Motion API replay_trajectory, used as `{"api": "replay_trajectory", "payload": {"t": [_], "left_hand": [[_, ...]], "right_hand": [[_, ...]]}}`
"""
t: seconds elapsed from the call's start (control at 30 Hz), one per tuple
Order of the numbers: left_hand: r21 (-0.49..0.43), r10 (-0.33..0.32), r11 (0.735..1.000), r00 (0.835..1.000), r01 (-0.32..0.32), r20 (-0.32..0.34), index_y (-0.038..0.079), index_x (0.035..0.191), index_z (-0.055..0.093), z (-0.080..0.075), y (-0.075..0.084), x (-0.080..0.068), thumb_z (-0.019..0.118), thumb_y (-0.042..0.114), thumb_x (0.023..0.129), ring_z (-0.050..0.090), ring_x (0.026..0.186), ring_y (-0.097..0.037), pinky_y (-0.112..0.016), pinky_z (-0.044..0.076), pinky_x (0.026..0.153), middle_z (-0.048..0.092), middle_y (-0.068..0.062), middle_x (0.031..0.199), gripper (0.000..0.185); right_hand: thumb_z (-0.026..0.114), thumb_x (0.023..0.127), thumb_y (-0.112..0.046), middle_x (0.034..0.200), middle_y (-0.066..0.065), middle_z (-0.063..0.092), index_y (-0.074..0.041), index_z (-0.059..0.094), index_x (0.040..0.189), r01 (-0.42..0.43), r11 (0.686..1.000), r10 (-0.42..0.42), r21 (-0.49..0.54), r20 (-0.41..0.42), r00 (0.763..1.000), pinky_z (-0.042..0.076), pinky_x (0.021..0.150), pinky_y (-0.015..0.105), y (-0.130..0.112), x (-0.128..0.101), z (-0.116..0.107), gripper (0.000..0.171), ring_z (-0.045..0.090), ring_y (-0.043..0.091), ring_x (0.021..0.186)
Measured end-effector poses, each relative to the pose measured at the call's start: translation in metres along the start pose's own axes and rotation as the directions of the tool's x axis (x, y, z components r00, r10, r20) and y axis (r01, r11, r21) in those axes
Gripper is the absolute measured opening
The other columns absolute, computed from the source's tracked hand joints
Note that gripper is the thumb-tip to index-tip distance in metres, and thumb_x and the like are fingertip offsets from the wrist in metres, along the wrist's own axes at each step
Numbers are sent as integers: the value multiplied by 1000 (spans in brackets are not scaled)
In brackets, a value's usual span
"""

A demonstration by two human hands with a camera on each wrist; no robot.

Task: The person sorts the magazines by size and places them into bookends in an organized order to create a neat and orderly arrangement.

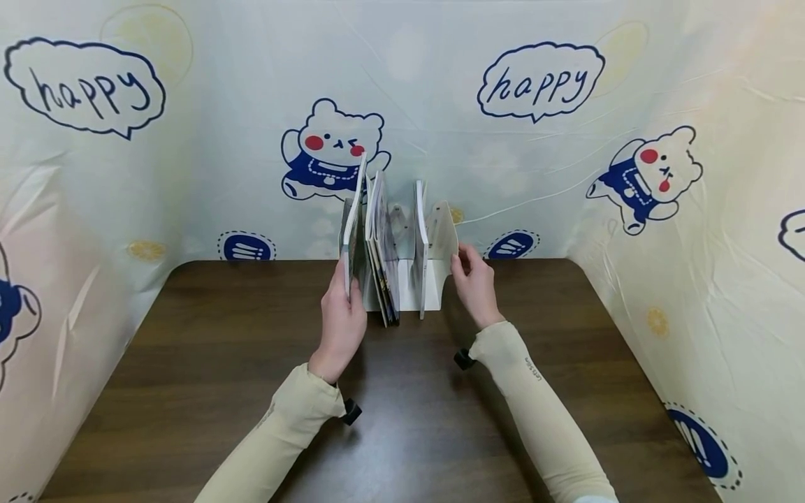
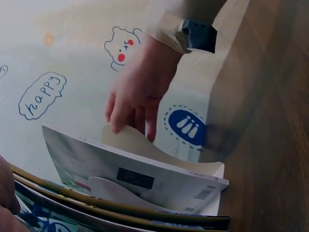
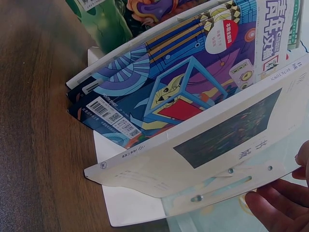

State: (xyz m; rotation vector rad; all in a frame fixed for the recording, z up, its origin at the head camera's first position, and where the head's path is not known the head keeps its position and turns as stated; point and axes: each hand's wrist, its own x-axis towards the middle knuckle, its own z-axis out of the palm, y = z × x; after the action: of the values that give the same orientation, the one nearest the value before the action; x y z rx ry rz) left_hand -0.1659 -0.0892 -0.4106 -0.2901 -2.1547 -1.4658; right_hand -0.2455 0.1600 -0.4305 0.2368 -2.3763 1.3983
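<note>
A white book rack [image 1: 434, 279] stands at the back middle of the dark wooden table [image 1: 207, 363], with several books upright in it. My left hand [image 1: 346, 293] grips a thin book [image 1: 352, 223] at the rack's left side, holding it upright by its near edge. My right hand [image 1: 463, 258] pinches the rack's curved right end panel [image 1: 443, 234]; the left wrist view shows its fingers [image 2: 130, 108] over the top of that panel [image 2: 140, 145]. In the right wrist view a white-covered book [image 3: 217, 140] leans beside a colourful magazine [image 3: 183, 82], and my right fingertips [image 3: 275, 205] show at the lower right.
A cloth backdrop printed with bears [image 1: 333, 150] and "happy" bubbles [image 1: 541, 80] walls the table at the back and both sides. A green-covered book [image 3: 101, 24] stands further along the rack. The rack's white base [image 3: 130, 208] lies flat on the wood.
</note>
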Motion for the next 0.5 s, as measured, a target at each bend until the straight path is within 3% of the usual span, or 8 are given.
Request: {"api": "replay_trajectory", "payload": {"t": [0.1, 0.2, 0.3, 0.5], "left_hand": [[14, -6, 1000, 1000, 7, -10, 4, 163, 29, 3, -3, 0, 44, -6, 106, 54, 133, -42, -57, 50, 98, 38, -23, 163, 60], [18, -8, 1000, 1000, 8, -17, 8, 165, 28, 4, -7, 1, 44, -6, 106, 55, 131, -42, -57, 51, 97, 38, -21, 163, 62], [18, 7, 1000, 1000, -7, -23, 11, 165, 27, 6, -11, 4, 43, -6, 106, 51, 138, -41, -60, 49, 104, 38, -19, 164, 64], [13, 6, 1000, 999, -6, -37, 13, 166, 26, 9, -18, 7, 43, -7, 106, 50, 139, -41, -61, 47, 107, 37, -17, 165, 65]], "right_hand": [[57, 107, -11, 124, 24, 69, 2, 61, 134, -3, 1000, 3, -4, 13, 1000, 61, 88, 51, 0, 0, 0, 30, 68, 33, 102], [57, 108, -13, 124, 23, 69, 2, 61, 134, -5, 1000, 5, -8, 18, 1000, 61, 88, 50, 0, 0, 0, 30, 68, 33, 102], [56, 108, -14, 124, 21, 69, 2, 61, 134, -5, 1000, 5, -12, 12, 1000, 61, 88, 49, 0, 0, -1, 31, 68, 32, 101], [57, 108, -15, 123, 20, 70, 1, 61, 134, -8, 1000, 8, -13, 8, 1000, 61, 89, 49, -1, 0, -1, 31, 68, 32, 102]]}}
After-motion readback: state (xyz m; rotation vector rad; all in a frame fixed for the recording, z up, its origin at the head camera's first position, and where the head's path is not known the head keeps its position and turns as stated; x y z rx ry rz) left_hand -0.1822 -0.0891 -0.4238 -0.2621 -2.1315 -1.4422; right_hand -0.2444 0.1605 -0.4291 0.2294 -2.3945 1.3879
